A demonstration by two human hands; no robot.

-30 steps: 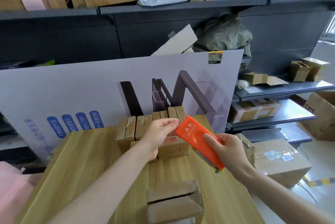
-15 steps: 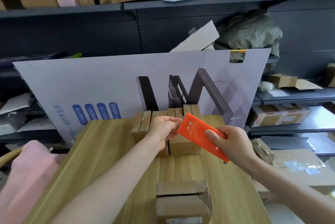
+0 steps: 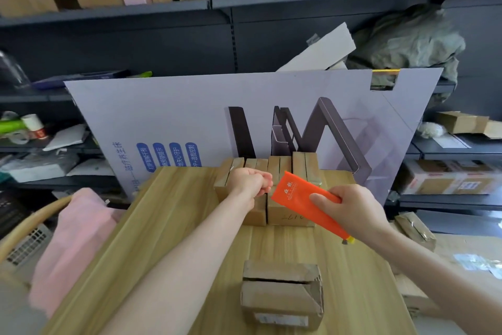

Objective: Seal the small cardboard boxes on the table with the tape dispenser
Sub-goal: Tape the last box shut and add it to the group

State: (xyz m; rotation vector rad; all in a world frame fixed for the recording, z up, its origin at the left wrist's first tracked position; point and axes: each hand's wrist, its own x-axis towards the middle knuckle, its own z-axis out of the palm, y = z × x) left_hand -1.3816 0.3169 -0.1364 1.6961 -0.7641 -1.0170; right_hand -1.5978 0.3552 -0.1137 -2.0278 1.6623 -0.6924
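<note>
My right hand grips an orange tape dispenser, held above the far part of the wooden table. My left hand is curled at the dispenser's front end, fingers pinched together there; whether it holds the tape end cannot be told. Under both hands stands a group of small cardboard boxes packed side by side at the table's far edge. Another small box with loose, unsealed flaps sits near the table's front.
A large printed lilac board leans upright behind the table. Dark shelves with cartons and clutter fill the back and both sides. A pink cloth hangs over a chair at the left. Cartons lie on the floor at the right.
The view has shifted, so everything sits further right and lower. My left hand has closed more tightly at the dispenser's front end; the dispenser stays in my right hand.
</note>
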